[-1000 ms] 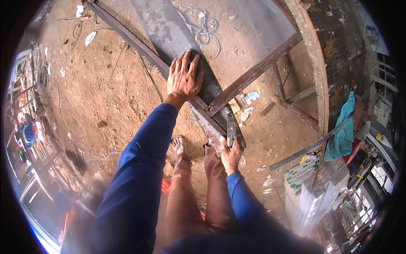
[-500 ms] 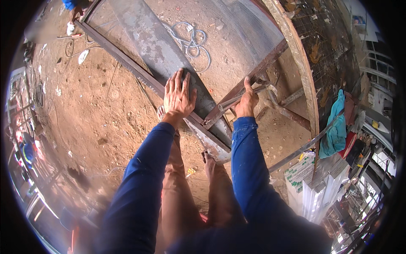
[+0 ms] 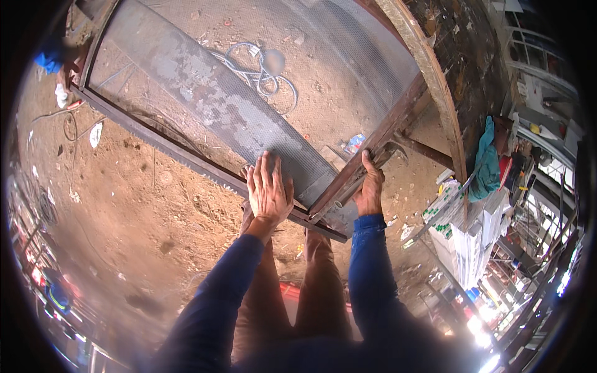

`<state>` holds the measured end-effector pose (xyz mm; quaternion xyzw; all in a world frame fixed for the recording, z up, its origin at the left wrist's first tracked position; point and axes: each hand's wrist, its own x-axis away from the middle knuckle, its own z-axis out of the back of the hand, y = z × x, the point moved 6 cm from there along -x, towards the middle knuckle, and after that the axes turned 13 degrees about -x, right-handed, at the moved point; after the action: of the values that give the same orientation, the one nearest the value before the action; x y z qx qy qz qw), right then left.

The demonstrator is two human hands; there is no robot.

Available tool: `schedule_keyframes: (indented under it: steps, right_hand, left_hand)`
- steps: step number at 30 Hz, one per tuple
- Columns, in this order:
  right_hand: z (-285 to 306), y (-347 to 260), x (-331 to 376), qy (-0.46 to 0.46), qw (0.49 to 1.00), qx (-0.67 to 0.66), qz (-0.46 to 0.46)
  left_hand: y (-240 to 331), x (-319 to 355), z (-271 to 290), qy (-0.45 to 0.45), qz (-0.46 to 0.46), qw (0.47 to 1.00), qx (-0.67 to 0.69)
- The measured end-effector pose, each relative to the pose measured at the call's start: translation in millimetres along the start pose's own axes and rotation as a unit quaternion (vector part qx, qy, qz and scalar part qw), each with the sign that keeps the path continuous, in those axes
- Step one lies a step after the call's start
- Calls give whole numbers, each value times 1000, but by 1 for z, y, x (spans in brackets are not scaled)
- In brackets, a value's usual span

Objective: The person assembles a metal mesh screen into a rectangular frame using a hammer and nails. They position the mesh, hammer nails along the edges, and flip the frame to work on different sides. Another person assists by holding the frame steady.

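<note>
A brown metal frame with wire mesh stretched across it spreads out in front of me. My left hand lies flat on the mesh beside the near rail, fingers extended and slightly apart. On the right, my right hand grips the side rail, its thumb on top and its fingers hidden underneath. A hollow metal tube shows its open end under that rail, beside the hand. Beneath the mesh runs a long grey plate with patchy, worn paint.
Looped grey cable lies on the dirt floor below the mesh. A curved wooden edge borders the right. Teal cloth hangs near stacked white profiles. Another person's blue sleeve shows at far left.
The frame and both hands appear lower in the view, which has also shifted. The near rail now covers more of the grey plate's end. My hands keep the same poses.
</note>
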<state>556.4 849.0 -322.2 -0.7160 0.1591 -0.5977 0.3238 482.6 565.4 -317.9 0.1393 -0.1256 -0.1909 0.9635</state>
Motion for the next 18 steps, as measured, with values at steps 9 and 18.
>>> schedule_keyframes:
  steps: [9,18]
  right_hand:
    - [45,37,-29,-4,999,49,23]
    - [19,45,-13,-35,998,49,-6]
  left_hand:
    - [-20,23,5,-80,-51,995,-17]
    - [-88,25,74,28,-27,995,90]
